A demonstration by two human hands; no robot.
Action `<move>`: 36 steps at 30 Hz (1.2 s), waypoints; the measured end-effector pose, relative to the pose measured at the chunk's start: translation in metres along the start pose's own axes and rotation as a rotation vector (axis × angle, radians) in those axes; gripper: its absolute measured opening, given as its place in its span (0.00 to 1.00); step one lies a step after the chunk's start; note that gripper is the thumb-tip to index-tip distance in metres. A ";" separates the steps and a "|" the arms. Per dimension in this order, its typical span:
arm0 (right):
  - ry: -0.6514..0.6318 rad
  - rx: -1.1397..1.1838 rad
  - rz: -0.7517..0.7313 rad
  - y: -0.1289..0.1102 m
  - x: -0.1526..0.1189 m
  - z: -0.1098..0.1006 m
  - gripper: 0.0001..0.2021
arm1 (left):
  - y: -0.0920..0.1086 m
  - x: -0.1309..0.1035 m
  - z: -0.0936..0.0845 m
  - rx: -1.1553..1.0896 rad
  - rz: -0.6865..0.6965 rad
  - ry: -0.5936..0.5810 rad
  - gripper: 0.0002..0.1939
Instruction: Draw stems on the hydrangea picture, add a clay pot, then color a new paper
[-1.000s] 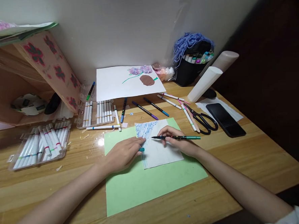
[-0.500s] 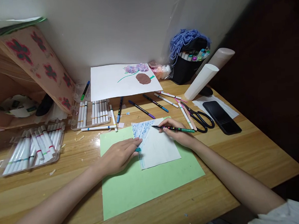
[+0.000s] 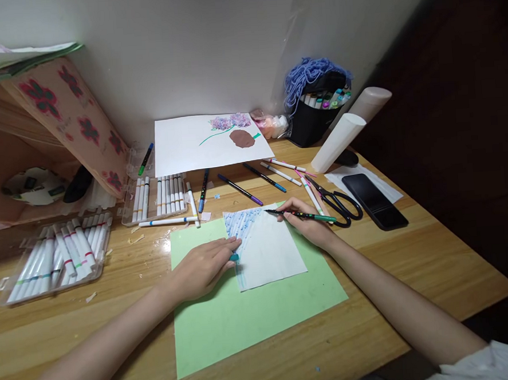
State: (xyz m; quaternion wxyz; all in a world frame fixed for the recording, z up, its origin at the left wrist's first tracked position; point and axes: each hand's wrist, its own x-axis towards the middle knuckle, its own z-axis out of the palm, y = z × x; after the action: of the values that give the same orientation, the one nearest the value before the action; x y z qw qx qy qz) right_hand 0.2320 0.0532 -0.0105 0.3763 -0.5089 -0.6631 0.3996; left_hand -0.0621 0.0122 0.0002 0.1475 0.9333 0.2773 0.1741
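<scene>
Right now, both bare forearms reach in over the pale wood-grained tabletop [image 3: 438,253] from the near corners, angling toward each other. The left hand [image 3: 205,267] lies low and flattened, palm down, its fingers close together and stretched out to the right. Its fingertips rest on the left part of a small, four-sided piece of white paper [image 3: 270,255], which sits on the upper right of a larger light-green sheet [image 3: 245,322]. A short teal cap [image 3: 234,257] pokes out from beneath those fingers; from where I stand I can't tell whether it is gripped or merely covered.

The right hand [image 3: 301,218] comes in from the other side, wrist low, fingers bent and closed around a slim black marker with a green end [image 3: 324,217]. The marker slants nearly flat, its dark tip pointing left at the upper part of the white paper, the green end sticking out past the hand. I can't make out whether the tip touches. Blue strokes fill the paper's upper left corner, with fainter ones along its left edge. Just beyond the right hand lie black-handled scissors [image 3: 332,196], and beside them a black phone [image 3: 375,201].
</scene>
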 end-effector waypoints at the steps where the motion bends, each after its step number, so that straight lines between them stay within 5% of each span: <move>1: 0.025 0.003 0.003 0.000 0.000 0.000 0.05 | 0.000 0.000 0.000 0.000 0.000 -0.002 0.19; 36: 0.228 0.028 0.005 0.004 0.000 -0.003 0.03 | 0.000 -0.001 0.000 0.026 -0.009 -0.017 0.18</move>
State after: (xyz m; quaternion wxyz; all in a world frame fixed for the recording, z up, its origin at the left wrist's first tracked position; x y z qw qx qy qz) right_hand 0.2363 0.0538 -0.0131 0.4552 -0.5473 -0.6093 0.3492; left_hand -0.0630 0.0115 -0.0003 0.1387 0.9353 0.2826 0.1618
